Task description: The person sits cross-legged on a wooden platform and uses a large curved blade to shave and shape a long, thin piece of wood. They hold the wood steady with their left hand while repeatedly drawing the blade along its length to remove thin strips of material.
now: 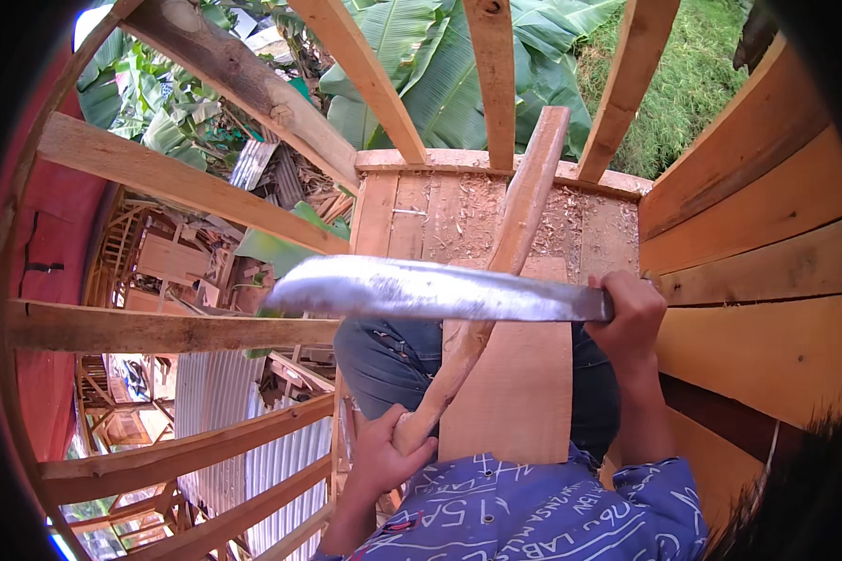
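Observation:
My left hand (390, 449) is closed round the near end of a long wooden stick (515, 217), which slants away from me to the far right and has a slight bend. In my right hand (629, 313) is the handle of a machete (421, 288), its broad steel blade pointing left and crossing over the middle of the stick. Whether the blade touches the wood I cannot tell. Beneath the stick a flat wooden board (515, 393) lies across my lap, between my legs in dark jeans (384, 360).
Wood shavings (557, 220) are scattered on the plank floor (374, 220) ahead. Spaced wooden rails (178, 332) run along the left and far sides, with banana leaves (440, 84) and corrugated metal sheets (210, 402) beyond. A plank wall (758, 351) stands close on the right.

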Demonstrator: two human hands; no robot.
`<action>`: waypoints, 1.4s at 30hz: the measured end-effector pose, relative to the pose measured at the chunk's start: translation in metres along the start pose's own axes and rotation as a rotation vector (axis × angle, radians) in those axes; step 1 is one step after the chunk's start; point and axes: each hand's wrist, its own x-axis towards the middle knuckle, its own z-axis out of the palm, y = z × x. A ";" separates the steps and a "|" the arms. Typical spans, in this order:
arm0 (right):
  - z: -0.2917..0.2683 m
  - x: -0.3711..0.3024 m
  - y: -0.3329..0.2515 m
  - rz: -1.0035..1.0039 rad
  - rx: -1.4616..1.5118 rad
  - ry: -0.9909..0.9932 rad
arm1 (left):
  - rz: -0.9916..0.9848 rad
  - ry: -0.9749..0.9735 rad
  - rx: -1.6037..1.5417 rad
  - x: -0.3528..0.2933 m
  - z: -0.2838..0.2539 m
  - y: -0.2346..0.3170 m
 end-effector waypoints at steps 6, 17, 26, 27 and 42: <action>0.011 -0.005 0.007 0.093 -0.023 0.014 | -0.027 -0.068 -0.112 0.011 0.000 0.006; 0.000 0.011 -0.011 0.027 -0.104 -0.004 | 0.011 -0.152 -0.273 0.009 -0.001 -0.018; 0.008 -0.003 0.004 0.210 0.075 -0.004 | 0.008 -0.163 -0.379 0.029 0.005 -0.013; 0.008 -0.004 -0.005 0.156 0.063 -0.026 | 0.018 -0.187 -0.355 0.033 0.007 -0.009; 0.016 -0.008 0.040 0.621 0.044 -0.111 | 0.033 0.079 0.008 0.024 0.005 -0.025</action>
